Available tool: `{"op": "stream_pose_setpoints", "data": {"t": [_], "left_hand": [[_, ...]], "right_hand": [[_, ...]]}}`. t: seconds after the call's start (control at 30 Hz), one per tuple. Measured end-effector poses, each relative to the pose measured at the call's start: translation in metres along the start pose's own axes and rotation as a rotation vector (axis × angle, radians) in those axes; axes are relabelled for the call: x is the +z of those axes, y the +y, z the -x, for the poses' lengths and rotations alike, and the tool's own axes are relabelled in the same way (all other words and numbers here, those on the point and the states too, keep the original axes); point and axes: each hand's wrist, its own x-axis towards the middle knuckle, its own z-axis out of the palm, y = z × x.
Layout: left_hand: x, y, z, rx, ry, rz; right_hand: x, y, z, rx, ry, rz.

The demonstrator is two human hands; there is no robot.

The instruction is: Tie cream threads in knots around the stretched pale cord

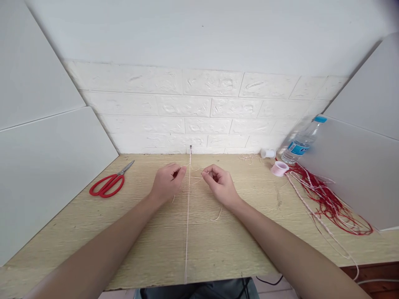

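Pinching, seemingly, thin side strands, both hands' fingers (180,170) flank the taut cord (188,216).

Taut pale string (188,216) stretched from near table edge to far wall, over wooden table (149,245). Left hand (166,182) and right hand (219,182) on either side of it, fingertips pinched on thin thread ends. Red scissors (109,182) far left. Pink spool (279,168), water bottle (301,143), red cord tangle (330,203) at right.
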Motion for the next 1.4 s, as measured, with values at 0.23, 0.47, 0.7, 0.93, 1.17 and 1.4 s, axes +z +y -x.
{"op": "stream_pose_setpoints", "data": {"t": [0.23, 0.47, 0.7, 0.93, 1.17, 1.4], "left_hand": [[0.001, -0.009, -0.003, -0.105, 0.082, -0.016], [0.005, -0.015, -0.003, -0.134, 0.029, -0.045], [0.003, -0.018, -0.004, -0.170, 0.019, -0.037], [0.004, -0.016, -0.004, -0.173, -0.015, -0.029], [0.005, -0.017, -0.003, -0.184, -0.059, -0.007], [0.005, -0.017, -0.003, -0.186, -0.077, -0.015]], "right_hand": [[-0.008, 0.006, -0.008, 0.044, 0.001, -0.049], [-0.014, 0.025, -0.017, 0.137, -0.005, -0.016], [-0.022, 0.029, -0.023, 0.205, 0.078, 0.055], [-0.024, 0.027, -0.023, 0.264, 0.049, 0.174], [-0.026, 0.036, -0.023, 0.224, -0.029, 0.493], [-0.030, 0.036, -0.026, 0.255, 0.012, 0.560]]}}
